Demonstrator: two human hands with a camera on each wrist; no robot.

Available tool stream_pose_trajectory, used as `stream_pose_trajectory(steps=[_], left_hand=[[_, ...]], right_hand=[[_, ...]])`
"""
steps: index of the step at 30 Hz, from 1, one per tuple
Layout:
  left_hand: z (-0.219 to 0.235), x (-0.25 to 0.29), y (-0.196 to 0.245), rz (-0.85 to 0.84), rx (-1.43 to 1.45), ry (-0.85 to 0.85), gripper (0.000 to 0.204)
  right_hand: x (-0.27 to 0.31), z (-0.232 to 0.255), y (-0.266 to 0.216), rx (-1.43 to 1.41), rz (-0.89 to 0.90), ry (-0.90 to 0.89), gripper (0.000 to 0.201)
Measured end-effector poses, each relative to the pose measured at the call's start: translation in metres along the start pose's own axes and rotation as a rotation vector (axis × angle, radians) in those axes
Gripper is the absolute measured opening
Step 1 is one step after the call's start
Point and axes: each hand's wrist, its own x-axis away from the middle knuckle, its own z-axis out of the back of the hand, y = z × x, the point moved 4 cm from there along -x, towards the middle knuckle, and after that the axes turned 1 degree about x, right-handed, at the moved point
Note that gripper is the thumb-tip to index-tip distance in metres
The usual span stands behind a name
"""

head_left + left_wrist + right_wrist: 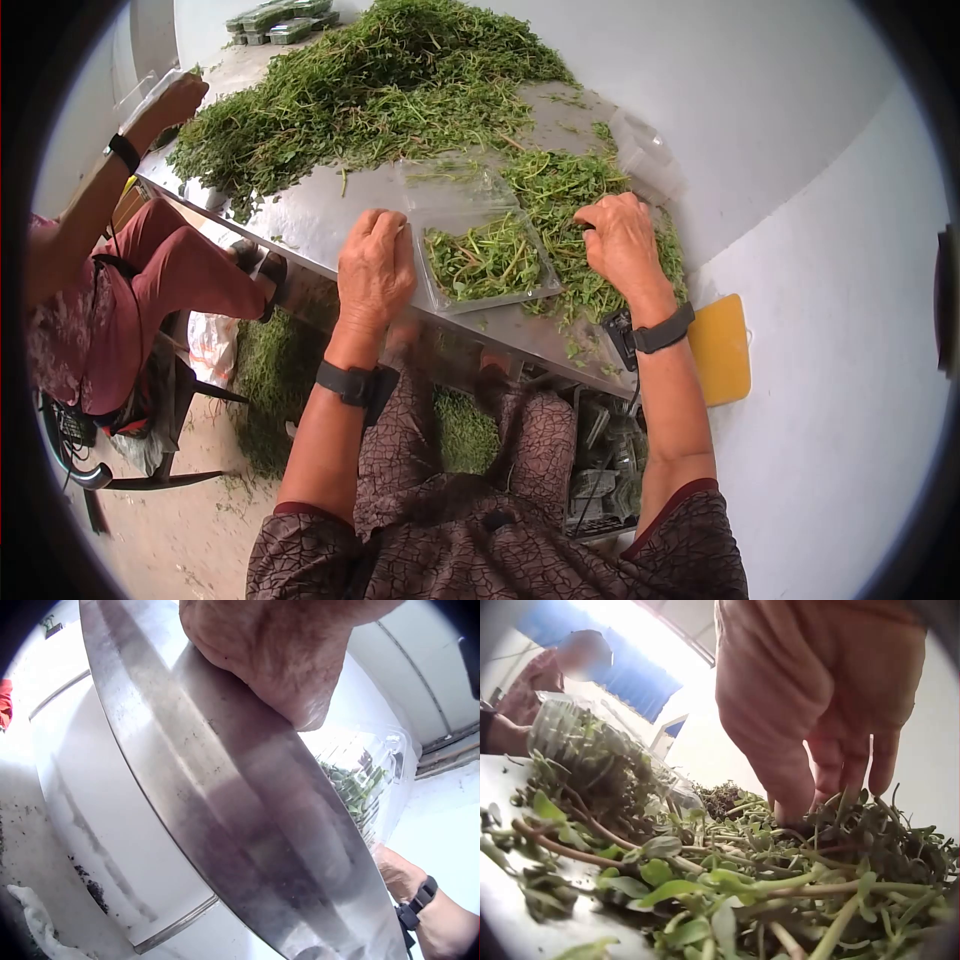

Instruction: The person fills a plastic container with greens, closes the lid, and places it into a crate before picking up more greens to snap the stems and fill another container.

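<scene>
A clear plastic box (487,260) with its lid flipped back lies at the table's front edge, part filled with leafy green stems (480,255). My left hand (376,262) pinches the box's left side, fingers curled; the fingertips are hidden in the head view. To the right of the box, my right hand (622,240) reaches down over a smaller heap of the same greens (560,185). In the right wrist view, the fingers (885,761) point downward, spread from the thumb, their tips among the stems.
A large mound of greens (400,90) covers the back of the metal table (310,215). Filled boxes (275,20) are stacked behind it, and empty clear boxes (645,155) stand by the right wall. Another person (110,290) sits at left. A yellow board (722,350) leans at right.
</scene>
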Motion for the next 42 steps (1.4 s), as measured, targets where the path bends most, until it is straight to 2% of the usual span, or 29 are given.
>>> stream_pose_trajectory(steps=[6,8,13,17,19,20,22,23,25,26,27,29,33,35,36,38,39,41,42], left_hand=[[0.003,0.0,0.003,0.013,0.012,0.016,0.013],[0.007,0.0,0.004,0.12,0.158,-0.01,0.015],[0.008,0.0,-0.004,0.078,0.166,-0.03,0.016],[0.007,0.001,-0.006,0.028,0.124,-0.041,0.017],[0.008,0.001,-0.005,0.029,0.126,-0.032,0.015],[0.008,0.001,-0.004,0.03,0.129,-0.029,0.014],[0.007,0.001,-0.004,0.041,0.135,-0.037,0.014],[0.007,0.001,-0.004,0.053,0.142,-0.04,0.014],[0.007,0.001,-0.003,0.048,0.141,-0.04,0.014],[0.007,0.001,-0.003,0.046,0.14,-0.038,0.014],[0.007,0.001,-0.004,0.044,0.14,-0.039,0.014],[0.008,0.001,-0.004,0.005,0.12,-0.028,0.013],[0.007,0.001,-0.004,-0.001,0.101,-0.043,0.013],[0.007,0.0,-0.004,-0.008,0.088,-0.045,0.012],[0.007,0.001,-0.004,-0.008,0.089,-0.047,0.012],[0.007,0.001,-0.005,-0.012,0.104,-0.033,0.012],[0.007,0.001,-0.005,-0.012,0.105,-0.036,0.012],[0.009,-0.001,-0.004,-0.003,0.114,-0.036,0.013],[0.009,0.0,-0.004,-0.003,0.115,-0.041,0.013]], right_hand=[[-0.005,-0.002,-0.001,-0.024,0.033,0.008,0.021],[-0.007,-0.004,-0.004,-0.016,0.062,0.004,0.022],[-0.012,-0.018,-0.005,0.123,0.146,0.049,0.017],[-0.014,-0.009,-0.006,0.076,0.09,0.014,0.013],[-0.012,0.003,0.001,-0.19,-0.041,0.113,0.012],[-0.011,0.006,0.003,-0.191,-0.043,0.112,0.012],[-0.009,0.019,0.01,-0.382,-0.128,0.253,0.012],[-0.008,0.024,0.01,-0.382,-0.132,0.255,0.012],[-0.004,0.029,0.014,-0.91,-0.273,0.186,0.013],[0.001,0.03,0.016,-1.022,-0.349,0.17,0.013],[0.005,0.035,0.014,-1.023,-0.35,0.171,0.013],[0.015,0.045,0.007,-1.22,-0.37,0.189,0.015],[0.038,0.062,-0.017,-1.307,-0.338,0.189,0.016],[0.05,0.065,-0.035,-1.398,-0.325,0.052,0.016],[0.058,0.065,-0.04,-1.398,-0.327,0.053,0.016],[0.07,0.059,-0.058,-1.382,-0.233,-0.187,0.015],[0.074,0.059,-0.062,-1.382,-0.236,-0.187,0.015],[0.08,0.059,-0.07,-1.112,-0.116,-0.203,0.015],[0.081,0.059,-0.068,-1.113,-0.122,-0.202,0.015]])
